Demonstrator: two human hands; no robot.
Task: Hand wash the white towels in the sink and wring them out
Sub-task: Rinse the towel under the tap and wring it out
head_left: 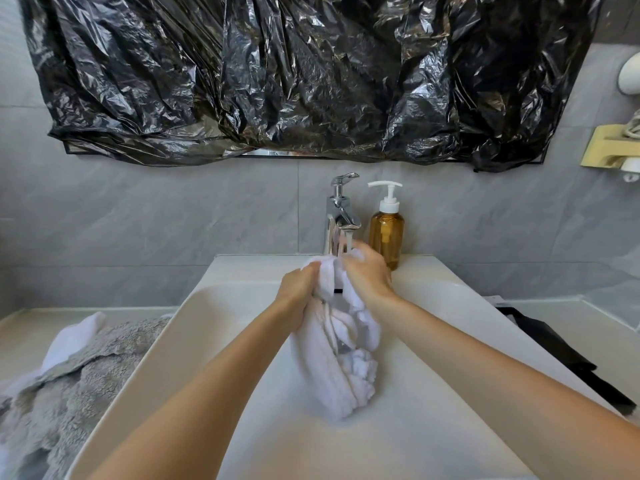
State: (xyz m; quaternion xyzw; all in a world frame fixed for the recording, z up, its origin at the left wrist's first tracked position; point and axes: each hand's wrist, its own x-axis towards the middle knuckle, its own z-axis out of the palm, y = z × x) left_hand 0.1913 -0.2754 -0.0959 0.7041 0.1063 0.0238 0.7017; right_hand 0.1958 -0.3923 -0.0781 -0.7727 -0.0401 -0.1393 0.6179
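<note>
A wet white towel (334, 362) hangs bunched over the white sink (194, 317), its lower end resting in the basin. My left hand (298, 289) grips the towel's upper left part and my right hand (367, 273) grips the upper right part, both close together just below the chrome faucet (339, 216). Water runs from the spout onto the towel's top between my hands. Another white towel (71, 341) lies on the counter to the left.
An amber soap pump bottle (386, 233) stands right of the faucet. A grey towel (65, 393) is heaped on the left counter. A black object (554, 351) lies on the right counter. Black plastic (294, 74) covers the mirror above.
</note>
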